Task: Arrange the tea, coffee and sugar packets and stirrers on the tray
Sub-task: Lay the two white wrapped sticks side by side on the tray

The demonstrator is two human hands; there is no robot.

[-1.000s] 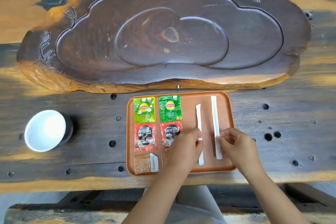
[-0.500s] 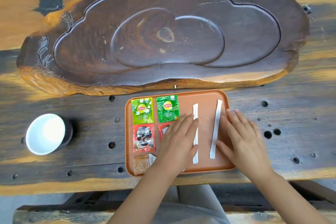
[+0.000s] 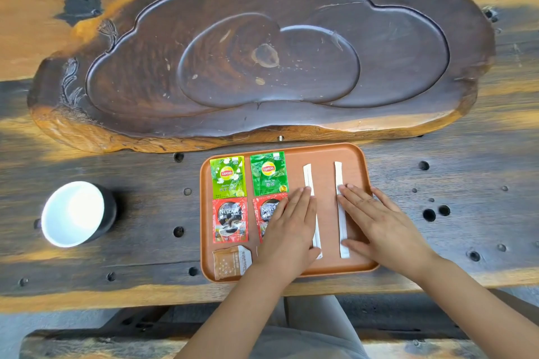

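While flat, both hands — left hand (image 3: 287,230), right hand (image 3: 379,224) — press stirrers (image 3: 339,213).

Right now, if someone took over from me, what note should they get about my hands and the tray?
Left hand: flat, open, beside the left stirrer, covering part of a Nescafe packet.
Right hand: flat, open, against the right stirrer.
On the orange tray: two Lipton packets, a second Nescafe, one sugar packet.
Done: packets in a grid, stirrers roughly parallel.
Left: lift both hands.
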